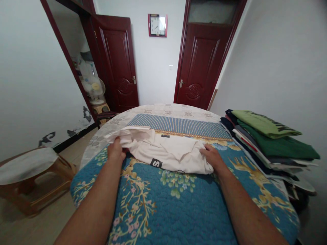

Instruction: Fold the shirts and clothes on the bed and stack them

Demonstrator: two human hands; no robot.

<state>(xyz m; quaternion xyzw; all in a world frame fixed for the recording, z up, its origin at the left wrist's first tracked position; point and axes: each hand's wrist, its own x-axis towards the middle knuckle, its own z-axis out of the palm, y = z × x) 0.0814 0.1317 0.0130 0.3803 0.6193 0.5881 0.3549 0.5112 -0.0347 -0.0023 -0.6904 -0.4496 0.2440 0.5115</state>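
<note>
My forearms (94, 197) come in lowest & closest, one each side, w/ the blue quilt (189, 214) btwn them. L hand (116, 149) is closed on the L end of the white shirt (171, 154), thumb on top, cloth bunched up & poking out past it on the far L side. R hand (212, 156) has the R end pinched, thumb & fingers closed on the edge; exact finger placement underneath I can't tell, either hand.

Key thing: shirt lies btwn my hands, long axis running L–R across me, a bit slanted, so R end sits nearer me & L end a bit further off. Neither hand's much closer to it, both are right on it, one per end. Middle rests on the quilt, unheld; black patch (156, 163) shows on the near side, small dark tag (165, 135) on the far side. L end's rumpled, R half's flatter.

Just past the shirt is the quilt's striped band (176, 125), then the table (176, 108) w/ its pale patterned cover. Clothes pile (276, 146) is over on the R, apart from R hand, green stuff on top. Stool (28, 166) on floor, far L.
</note>
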